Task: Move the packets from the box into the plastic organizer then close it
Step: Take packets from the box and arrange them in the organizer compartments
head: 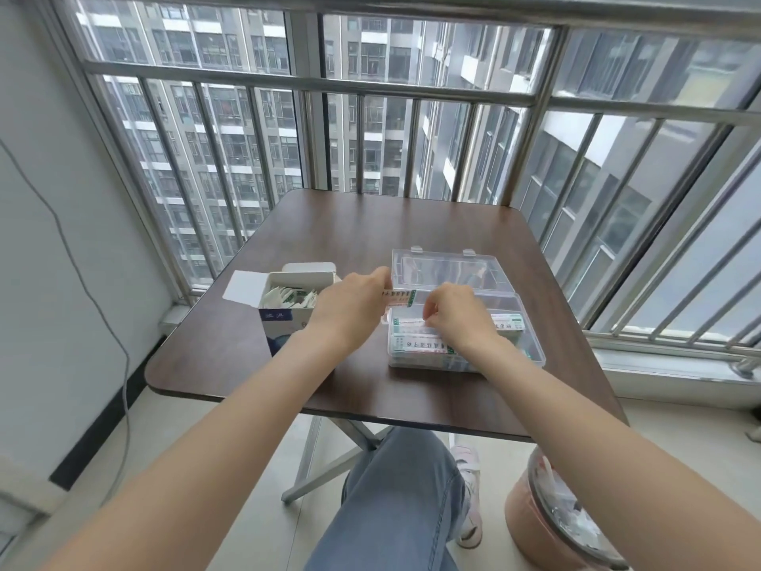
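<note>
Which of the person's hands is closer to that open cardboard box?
Left. The left hand is right beside the cardboard box; the right hand is farther away, over the plastic organizer.

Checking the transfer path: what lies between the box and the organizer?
Head view: the left hand holding a packet, over bare table.

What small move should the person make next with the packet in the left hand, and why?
Probably lower the packet that the left hand pinches into the organizer. Its lid stands open, the right hand is arranging packets inside, and the box still holds more.
</note>
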### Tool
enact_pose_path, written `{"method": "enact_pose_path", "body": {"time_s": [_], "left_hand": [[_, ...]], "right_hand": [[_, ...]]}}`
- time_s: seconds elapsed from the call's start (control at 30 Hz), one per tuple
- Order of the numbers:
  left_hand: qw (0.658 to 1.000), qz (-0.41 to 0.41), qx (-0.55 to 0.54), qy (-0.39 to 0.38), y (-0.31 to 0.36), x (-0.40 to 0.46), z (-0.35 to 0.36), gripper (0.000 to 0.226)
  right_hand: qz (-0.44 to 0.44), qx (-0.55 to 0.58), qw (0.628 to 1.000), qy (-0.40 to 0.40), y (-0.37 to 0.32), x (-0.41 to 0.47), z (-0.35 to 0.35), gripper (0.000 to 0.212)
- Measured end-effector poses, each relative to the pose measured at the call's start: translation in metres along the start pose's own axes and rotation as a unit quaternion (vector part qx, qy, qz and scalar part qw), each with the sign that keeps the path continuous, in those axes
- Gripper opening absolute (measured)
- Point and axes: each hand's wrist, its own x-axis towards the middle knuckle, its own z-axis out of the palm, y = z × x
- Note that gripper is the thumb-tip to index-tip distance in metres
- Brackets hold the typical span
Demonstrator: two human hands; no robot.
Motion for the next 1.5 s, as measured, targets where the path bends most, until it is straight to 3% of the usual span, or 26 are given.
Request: {"method": "enact_pose_path", "body": {"time_s": [0.17, 0.23, 0.37, 0.47, 0.57, 0.67, 0.9, 1.03, 1.3, 1.5], "left_hand": [[0.999, -0.007, 0.032, -0.004, 0.0, -0.002, -0.002, 0.018], [1.0, -0.006, 0.029, -0.003, 0.001, -0.001, -0.002, 0.019], [0.998, 0.009, 0.063, 0.004, 0.008, 0.001, -0.004, 0.02], [0.998, 0.019, 0.067, 0.004, 0.018, 0.005, -0.002, 0.018], [0.999, 0.015, 0.036, -0.011, 0.029, 0.011, 0.006, 0.018], [1.0, 0.013, 0.002, -0.017, 0.036, 0.018, 0.016, 0.024], [0.998, -0.018, 0.041, -0.038, 0.038, 0.027, 0.038, 0.025], [0.995, -0.035, 0.074, -0.056, 0.035, 0.032, 0.039, 0.024], [0.975, -0.002, 0.208, -0.074, 0.043, 0.038, 0.033, 0.021], [0.98, -0.019, 0.181, -0.081, 0.042, 0.035, 0.039, 0.021]], "right_hand": [[-0.045, -0.105, 0.993, -0.024, -0.003, 0.001, -0.004, 0.022], [-0.047, -0.09, 0.994, -0.047, 0.0, 0.004, -0.005, 0.021], [-0.02, 0.122, 0.991, -0.052, 0.009, 0.002, -0.02, 0.025], [-0.037, 0.32, 0.943, -0.086, 0.012, -0.008, -0.036, 0.026], [-0.038, 0.345, 0.936, -0.049, 0.014, -0.011, -0.039, 0.008], [-0.002, 0.278, 0.96, 0.013, 0.018, -0.009, -0.04, 0.005], [-0.011, 0.123, 0.992, -0.008, 0.02, 0.0, -0.028, 0.007], [-0.019, 0.043, 0.998, -0.046, 0.018, 0.002, -0.021, 0.009], [-0.06, -0.09, 0.994, -0.028, 0.01, 0.002, -0.019, 0.016], [-0.073, -0.118, 0.99, -0.027, 0.009, 0.003, -0.016, 0.019]]}}
